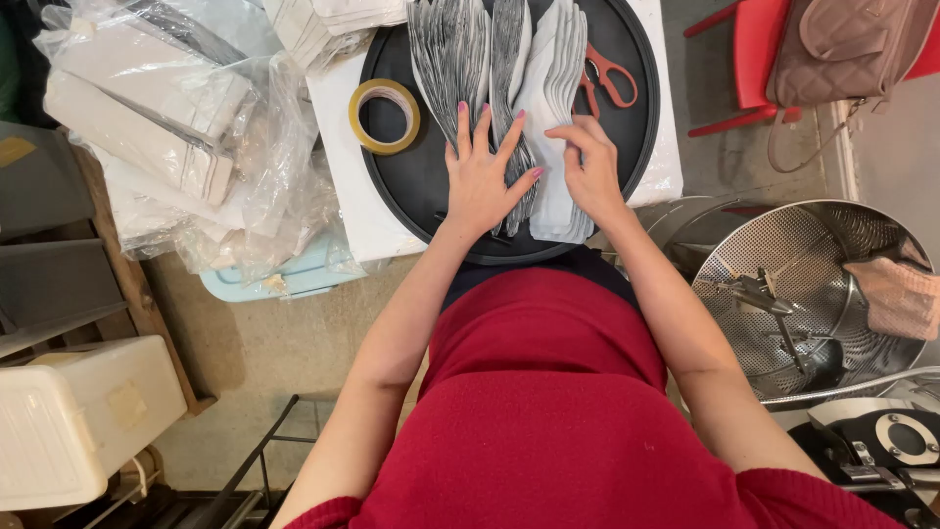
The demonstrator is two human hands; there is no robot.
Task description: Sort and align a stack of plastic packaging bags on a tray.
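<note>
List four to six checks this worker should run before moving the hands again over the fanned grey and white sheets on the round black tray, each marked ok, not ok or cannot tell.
1. Left hand flat on the grey sheets: ok.
2. Right hand fingers on the white sheets: ok.
3. Scissors away from both hands: ok.
4. Tape roll off the sheets: ok.
5. Black tray fully on its support: cannot tell.

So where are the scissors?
The orange-handled scissors lie on the round black tray, at its upper right in the head view, just right of the fanned white pouches and above the right hand.
</note>
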